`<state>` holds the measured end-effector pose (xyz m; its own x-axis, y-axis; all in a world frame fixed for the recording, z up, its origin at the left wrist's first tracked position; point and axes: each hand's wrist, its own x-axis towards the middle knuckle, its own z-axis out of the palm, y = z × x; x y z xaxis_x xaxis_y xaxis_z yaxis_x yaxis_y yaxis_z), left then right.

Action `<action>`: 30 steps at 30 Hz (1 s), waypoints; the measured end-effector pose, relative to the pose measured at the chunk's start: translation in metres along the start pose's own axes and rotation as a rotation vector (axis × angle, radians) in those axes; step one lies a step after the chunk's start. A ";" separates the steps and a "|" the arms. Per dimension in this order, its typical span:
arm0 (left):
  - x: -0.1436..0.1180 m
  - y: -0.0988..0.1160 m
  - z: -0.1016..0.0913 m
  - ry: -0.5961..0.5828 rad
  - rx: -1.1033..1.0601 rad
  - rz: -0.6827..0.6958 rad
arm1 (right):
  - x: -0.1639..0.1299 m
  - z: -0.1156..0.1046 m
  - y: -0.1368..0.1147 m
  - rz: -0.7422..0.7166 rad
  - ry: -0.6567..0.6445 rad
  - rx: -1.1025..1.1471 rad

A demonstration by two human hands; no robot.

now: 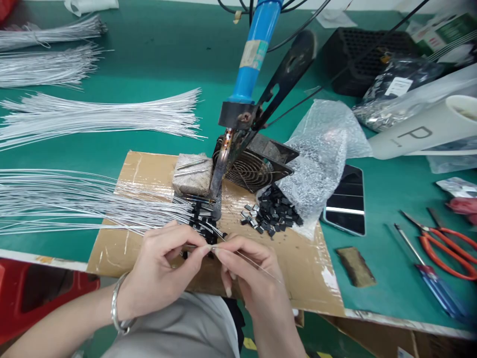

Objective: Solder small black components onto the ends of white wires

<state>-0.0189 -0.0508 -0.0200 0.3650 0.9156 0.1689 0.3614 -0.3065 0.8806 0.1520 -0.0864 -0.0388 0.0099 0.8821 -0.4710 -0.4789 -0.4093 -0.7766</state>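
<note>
Nearest: the left hand [164, 268] and right hand [257, 276] meet at the front of the cardboard sheet [303, 268]. Fingers of both are drawn into tight thumb-and-index pinches, tips almost touching, no visible gap. Between the tips sits a tiny piece [213, 248], mostly covered, so its kind cannot be read. A thin wire [259, 264] trails from the pinch across the right hand. Step in hand, by judgement: fine two-handed fitting or straightening at the wire's end. The next move calls for small fingertip adjustments, both pinches steady and the wire free of snags.

Just beyond the fingers: black connectors [206, 228] lie at the ends of a loose wire bundle [141, 204] coming in from the left. Above them hangs the soldering iron [248, 74], tip down in its stand (heat unknown; best treated as hot). Raising the work would need care there.

Farther: a pale block [192, 186] bearing two metal rods, a fan [249, 171], and to its right a pile of small black parts [278, 211] at the mouth of a bubble-wrap bag [320, 144]. Farther still, another wire bundle [108, 117] lies on the green bench [156, 59].
</note>
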 end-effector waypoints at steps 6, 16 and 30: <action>-0.002 -0.002 0.001 0.004 0.003 -0.105 | 0.000 0.000 0.004 -0.020 -0.002 0.026; -0.006 -0.005 0.010 0.076 0.014 -0.139 | 0.002 0.004 0.019 -0.053 0.013 0.135; -0.006 -0.002 0.007 0.097 0.127 0.084 | 0.004 0.001 0.015 -0.056 -0.036 0.118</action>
<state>-0.0156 -0.0575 -0.0263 0.3158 0.9043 0.2871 0.4407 -0.4078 0.7997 0.1436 -0.0886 -0.0518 0.0088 0.9115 -0.4113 -0.5784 -0.3309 -0.7456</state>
